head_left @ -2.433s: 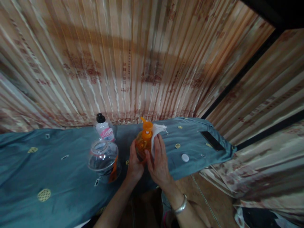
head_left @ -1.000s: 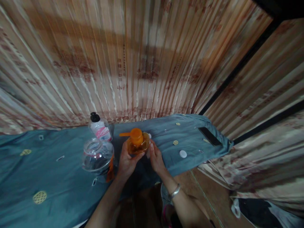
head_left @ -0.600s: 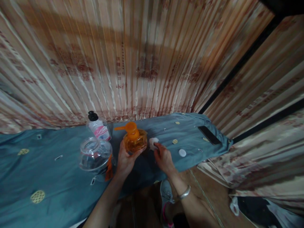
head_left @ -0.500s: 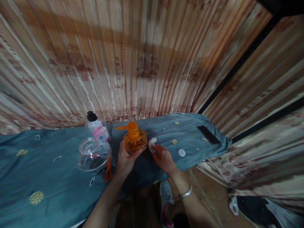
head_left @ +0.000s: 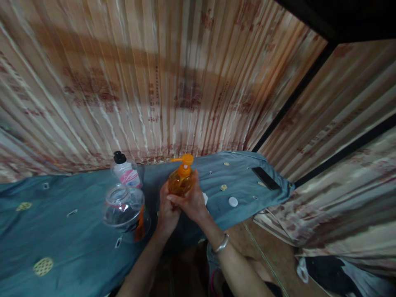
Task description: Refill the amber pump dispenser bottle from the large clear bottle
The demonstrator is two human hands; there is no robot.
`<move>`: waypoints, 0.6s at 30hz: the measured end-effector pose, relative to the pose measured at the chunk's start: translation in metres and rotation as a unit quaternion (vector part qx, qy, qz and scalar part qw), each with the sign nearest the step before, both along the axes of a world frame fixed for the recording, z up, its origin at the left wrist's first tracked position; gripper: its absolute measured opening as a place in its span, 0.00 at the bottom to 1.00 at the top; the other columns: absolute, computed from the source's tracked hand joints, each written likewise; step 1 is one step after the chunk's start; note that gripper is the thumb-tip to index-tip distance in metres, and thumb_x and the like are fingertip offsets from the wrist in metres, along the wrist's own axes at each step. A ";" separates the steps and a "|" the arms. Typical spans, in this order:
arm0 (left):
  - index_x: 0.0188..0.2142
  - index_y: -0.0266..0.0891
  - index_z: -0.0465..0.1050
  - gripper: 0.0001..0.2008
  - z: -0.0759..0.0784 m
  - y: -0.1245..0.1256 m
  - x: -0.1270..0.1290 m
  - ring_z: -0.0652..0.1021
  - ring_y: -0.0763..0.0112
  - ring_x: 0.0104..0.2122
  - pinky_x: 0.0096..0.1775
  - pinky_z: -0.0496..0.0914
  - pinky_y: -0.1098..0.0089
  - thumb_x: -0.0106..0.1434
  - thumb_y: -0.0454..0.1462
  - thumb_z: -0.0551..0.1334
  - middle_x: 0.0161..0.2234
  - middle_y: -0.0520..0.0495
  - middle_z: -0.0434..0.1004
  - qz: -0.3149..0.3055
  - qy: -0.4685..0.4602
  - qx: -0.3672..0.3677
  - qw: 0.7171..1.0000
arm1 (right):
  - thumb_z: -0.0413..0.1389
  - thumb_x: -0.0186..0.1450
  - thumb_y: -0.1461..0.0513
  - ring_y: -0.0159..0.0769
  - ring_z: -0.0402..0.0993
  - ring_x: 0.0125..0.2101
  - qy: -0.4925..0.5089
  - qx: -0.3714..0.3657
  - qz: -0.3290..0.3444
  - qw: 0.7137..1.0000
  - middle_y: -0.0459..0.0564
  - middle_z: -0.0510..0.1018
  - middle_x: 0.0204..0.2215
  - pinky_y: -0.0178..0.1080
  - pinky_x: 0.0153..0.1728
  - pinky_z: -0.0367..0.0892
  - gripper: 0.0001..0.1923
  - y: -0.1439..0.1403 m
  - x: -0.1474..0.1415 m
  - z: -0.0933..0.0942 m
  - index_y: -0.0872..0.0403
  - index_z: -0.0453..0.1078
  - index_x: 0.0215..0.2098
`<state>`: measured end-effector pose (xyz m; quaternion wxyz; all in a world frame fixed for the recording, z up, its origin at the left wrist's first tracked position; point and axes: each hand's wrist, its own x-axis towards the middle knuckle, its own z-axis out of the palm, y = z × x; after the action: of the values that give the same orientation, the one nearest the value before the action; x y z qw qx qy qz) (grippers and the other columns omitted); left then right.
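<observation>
An orange pump bottle of amber liquid stands upright between my two hands, its spout pointing left. My left hand is closed around its lower left side. Wrapped over its right side and front is my right hand, with a silver bangle at the wrist. A white crumpled tissue shows just past the right hand, mostly hidden by it; I cannot tell whether it lies on the cloth or touches the hand. To the left is an open clear plastic jar with an orange patch.
Behind the jar stands a clear bottle with a black cap and pink label. A white round lid and a dark phone lie on the blue-green cloth. Pleated curtains hang close behind, with a black pole at right.
My right hand has moved left from the white tissue onto the pump bottle. The pump head now stands higher above its collar, and both hands hold the bottle.
</observation>
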<state>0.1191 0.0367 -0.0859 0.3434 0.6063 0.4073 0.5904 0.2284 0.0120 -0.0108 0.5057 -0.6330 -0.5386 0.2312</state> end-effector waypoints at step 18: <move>0.68 0.48 0.64 0.31 0.021 0.014 0.012 0.70 0.51 0.67 0.68 0.63 0.46 0.68 0.48 0.65 0.66 0.39 0.68 -0.052 -0.021 -0.022 0.998 | 0.75 0.50 0.54 0.47 0.86 0.46 -0.012 0.015 -0.058 0.998 0.48 0.86 0.45 0.46 0.48 0.79 0.45 0.040 0.024 0.039 0.51 0.65 0.61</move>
<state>0.1308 0.0504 -0.0651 0.3951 0.6061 0.3809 0.5756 0.2525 0.0521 0.0285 0.5213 -0.6581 -0.5104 0.1861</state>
